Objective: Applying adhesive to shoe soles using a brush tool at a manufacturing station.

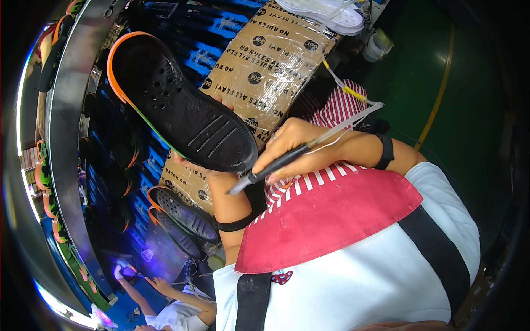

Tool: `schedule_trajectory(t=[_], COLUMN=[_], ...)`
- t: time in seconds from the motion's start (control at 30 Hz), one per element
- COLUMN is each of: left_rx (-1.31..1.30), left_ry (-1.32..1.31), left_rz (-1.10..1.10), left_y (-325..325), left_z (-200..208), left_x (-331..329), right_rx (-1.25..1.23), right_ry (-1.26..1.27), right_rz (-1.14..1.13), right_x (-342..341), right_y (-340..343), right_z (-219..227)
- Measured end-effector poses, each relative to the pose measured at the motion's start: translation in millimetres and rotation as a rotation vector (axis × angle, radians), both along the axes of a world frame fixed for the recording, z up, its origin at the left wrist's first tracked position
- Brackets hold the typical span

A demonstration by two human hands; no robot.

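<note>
A black shoe sole (185, 118) with an orange and green rim lies inner side up in my left hand (190, 164). That hand is closed around it from beneath, so most of its fingers are hidden. My right hand (295, 146) grips a black-handled glue brush (281, 163) with a clear tube (353, 118) running from its back end. The pale brush tip (237, 186) points down and left, just past the sole's near end, over my left forearm and apparently apart from the sole.
Cardboard (265, 60) under clear wrap covers the bench, with a white sole (331, 15) at its far end. More black soles (185, 215) lie at the left. A tub (378, 45) stands at the right. A conveyor edge (66, 110) curves past, and a co-worker (179, 314) is at lower left.
</note>
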State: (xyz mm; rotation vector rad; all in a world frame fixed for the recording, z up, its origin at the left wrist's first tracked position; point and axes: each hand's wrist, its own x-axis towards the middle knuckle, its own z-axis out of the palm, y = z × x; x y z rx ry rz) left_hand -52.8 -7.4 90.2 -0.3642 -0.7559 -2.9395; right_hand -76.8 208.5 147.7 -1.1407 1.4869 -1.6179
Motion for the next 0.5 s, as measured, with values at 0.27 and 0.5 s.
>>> schedule_trajectory(t=[0.27, 0.5], left_rx=[-0.035, -0.201], left_ry=[0.015, -0.260], left_rz=[-0.110, -0.015], left_y=[-2, -2], left_z=[14, 27], left_x=[-1, 1], right_rx=[-0.093, -0.100], right_ry=[0.305, 0.391], right_rz=[-0.059, -0.116], right_x=[-2, -5], right_y=[0, -2], right_z=[-9, -9])
